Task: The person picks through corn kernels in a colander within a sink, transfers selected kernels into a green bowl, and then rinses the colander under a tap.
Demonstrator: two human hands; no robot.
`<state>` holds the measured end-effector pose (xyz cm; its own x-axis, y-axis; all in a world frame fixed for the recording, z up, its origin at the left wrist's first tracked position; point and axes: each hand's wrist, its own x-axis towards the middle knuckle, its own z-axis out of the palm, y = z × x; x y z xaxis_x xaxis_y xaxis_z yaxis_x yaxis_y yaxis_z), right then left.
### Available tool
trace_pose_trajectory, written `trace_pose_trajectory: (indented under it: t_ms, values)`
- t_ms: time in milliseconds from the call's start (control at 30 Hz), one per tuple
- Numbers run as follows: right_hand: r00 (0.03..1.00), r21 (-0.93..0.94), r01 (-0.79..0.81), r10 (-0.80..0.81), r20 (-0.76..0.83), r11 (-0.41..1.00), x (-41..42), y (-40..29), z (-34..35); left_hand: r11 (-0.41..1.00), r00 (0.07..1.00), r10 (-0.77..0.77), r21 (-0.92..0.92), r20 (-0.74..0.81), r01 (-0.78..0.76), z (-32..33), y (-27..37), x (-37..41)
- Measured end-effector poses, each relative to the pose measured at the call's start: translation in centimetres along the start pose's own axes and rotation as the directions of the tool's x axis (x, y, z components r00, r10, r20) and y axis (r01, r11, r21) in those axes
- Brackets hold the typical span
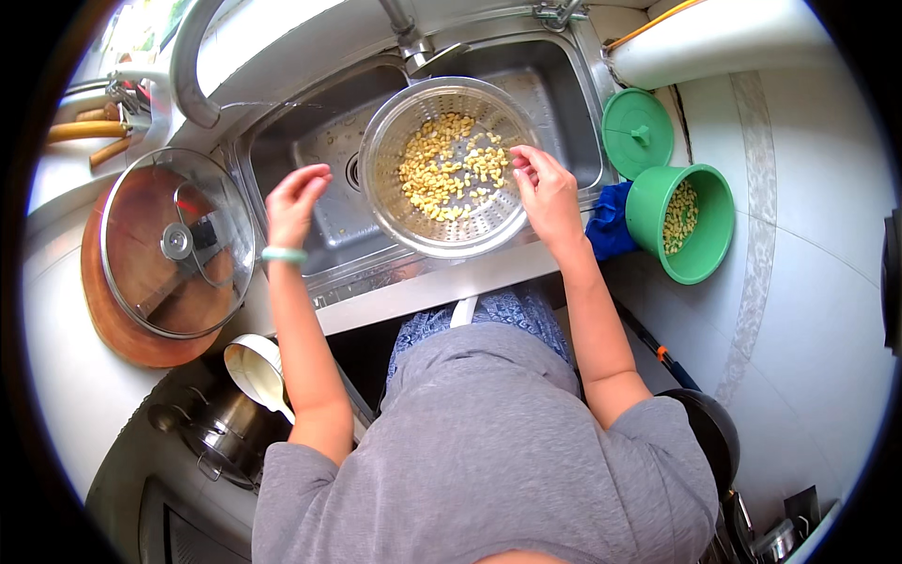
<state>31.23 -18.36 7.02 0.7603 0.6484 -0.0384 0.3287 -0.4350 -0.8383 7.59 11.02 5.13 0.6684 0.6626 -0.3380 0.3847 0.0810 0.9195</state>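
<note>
A perforated metal colander (384, 204) rests over the divider of a double-basin steel sink (331, 240). Pale yellow beans (433, 183) lie loosely over its bottom. My right hand (548, 197) is at the colander's right side, its thumb and forefinger bent close to each other above the rim. Over the left basin hovers my left hand (292, 201), apart from the colander, with the fingers curved towards the thumb. Whether either hand pinches anything small cannot be made out. A light green bangle (284, 254) circles my left wrist.
Right of the sink, a green plastic tub (648, 211) leans tilted with more beans inside. Its green lid (638, 134) and a blue cloth (607, 222) are beside it. At left, a glass pan lid (127, 240) lies on a round wooden board (99, 303). A curved faucet (184, 63) stands behind.
</note>
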Motion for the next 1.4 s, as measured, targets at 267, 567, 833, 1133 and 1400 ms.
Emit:
trace_pose_trajectory:
  t_ms: [267, 567, 833, 1133, 1400]
  values:
    - [0.992, -0.592, 0.047, 0.031, 0.121, 0.804, 2.1, 3.8, 5.6, 0.817, 0.998, 0.06, 0.575, -0.006, -0.046, 4.5, -7.1, -0.3]
    - [0.986, -0.631, -0.108, 0.163, 0.029, 0.769, 2.7, 4.8, 9.2, 0.924, 0.996, -0.038, 0.384, 0.08, 0.004, 6.2, -10.0, -3.7]
    - [0.986, -0.598, -0.111, 0.163, 0.034, 0.794, 3.0, 4.0, 9.4, 0.943, 1.0, 0.011, 0.334, 0.025, -0.019, 5.5, -8.7, -4.5]
    - [0.986, -0.044, -0.132, 0.136, 0.092, 0.99, 2.6, -1.0, 7.9, 0.991, 0.971, 0.13, -0.001, -0.202, -0.133, 6.0, -0.5, -4.8]
    - [0.97, 0.361, -0.168, 0.088, 0.228, 0.917, 0.7, -5.8, 8.5, 0.904, 0.997, -0.028, -0.424, 0.076, 0.057, 11.3, 2.5, -4.0]
